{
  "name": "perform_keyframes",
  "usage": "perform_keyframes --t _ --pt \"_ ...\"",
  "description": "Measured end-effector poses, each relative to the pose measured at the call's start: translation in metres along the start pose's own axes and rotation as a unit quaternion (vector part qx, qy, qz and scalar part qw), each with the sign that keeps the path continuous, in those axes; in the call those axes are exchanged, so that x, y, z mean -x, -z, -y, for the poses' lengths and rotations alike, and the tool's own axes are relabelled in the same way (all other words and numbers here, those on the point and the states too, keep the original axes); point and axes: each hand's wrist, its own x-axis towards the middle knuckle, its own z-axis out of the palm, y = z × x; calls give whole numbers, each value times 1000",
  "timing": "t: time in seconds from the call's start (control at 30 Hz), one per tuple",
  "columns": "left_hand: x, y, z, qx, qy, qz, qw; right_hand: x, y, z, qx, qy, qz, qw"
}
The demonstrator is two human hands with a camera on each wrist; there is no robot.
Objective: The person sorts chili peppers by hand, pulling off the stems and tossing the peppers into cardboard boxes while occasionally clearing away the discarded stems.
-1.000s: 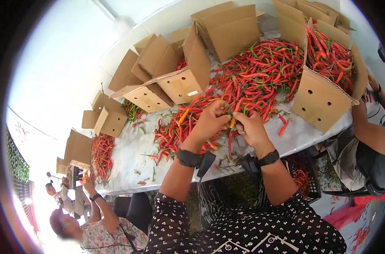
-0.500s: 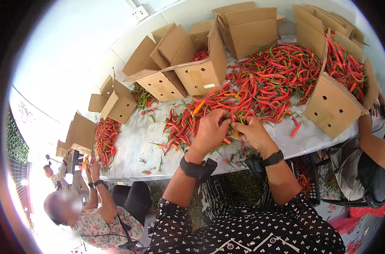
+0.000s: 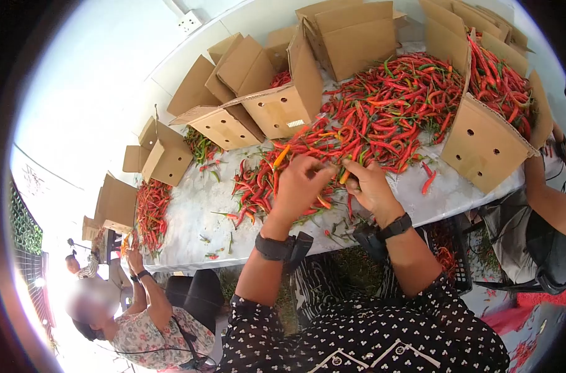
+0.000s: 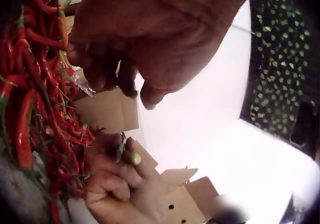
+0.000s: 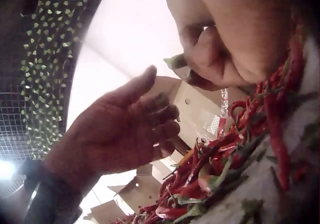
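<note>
My right hand [image 3: 376, 191] pinches a chili pepper [image 3: 344, 176] between thumb and fingers, over the near side of the chili pile. A pale green end [image 4: 133, 158] pokes out of that grip in the left wrist view; most of the pepper is hidden by the fingers. Just to the left, my left hand [image 3: 300, 189] is held apart from it with nothing in its grasp. The right wrist view shows this left hand [image 5: 125, 129] with its thumb spread and fingers loosely bent. Loose red chilies [image 3: 252, 193] lie beneath and beside both hands.
Cardboard boxes [image 3: 283, 112] stand along the back of the covered table [image 3: 190, 217]. A chili-filled box [image 3: 488, 140] stands at the right, near a large heap [image 3: 395, 99]. Another person [image 3: 149, 329] sits at the left. A black crate [image 3: 460, 267] is below the table edge.
Both hands' fingertips met at the chili before; now my left hand has drawn away to the left, its fingers loosened. My right hand keeps its pinch. The head view has shifted a little.
</note>
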Motion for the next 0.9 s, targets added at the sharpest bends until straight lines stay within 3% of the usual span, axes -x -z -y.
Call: perform_keyframes --t 0.1,0.2,0.27,0.3,0.37,0.4,0.47,0.53,0.6,0.83,0.9 --pt "5 -10 -13 -28 40 53 997 -3 1 -7 61 14 -22 998" --pt "6 -17 -9 -57 37 63 996 1 -4 -6 18 13 -31 999" --pt "6 -17 -2 127 173 110 971 3 -3 -4 3 -4 -28 1000" --pt "7 -17 0 126 173 109 971 3 -3 -3 -11 -23 -23 999" --pt "15 -15 4 285 232 55 928 1 1 -5 -49 -48 2 998" --pt "19 -12 4 285 232 52 929 0 2 -4 -84 -71 25 994" --pt "31 1 6 354 261 -60 896 -1 5 -3 -79 -77 32 993" --pt "49 13 13 338 236 -88 907 -2 8 -3 -73 -85 37 993" --pt "68 24 23 341 219 -170 898 -4 9 -5 -79 -111 22 990" --pt "123 59 53 261 125 -263 920 -2 -3 -16 -171 -149 42 973" --pt "131 69 58 246 128 -279 919 -1 -13 -22 -216 -174 2 961"
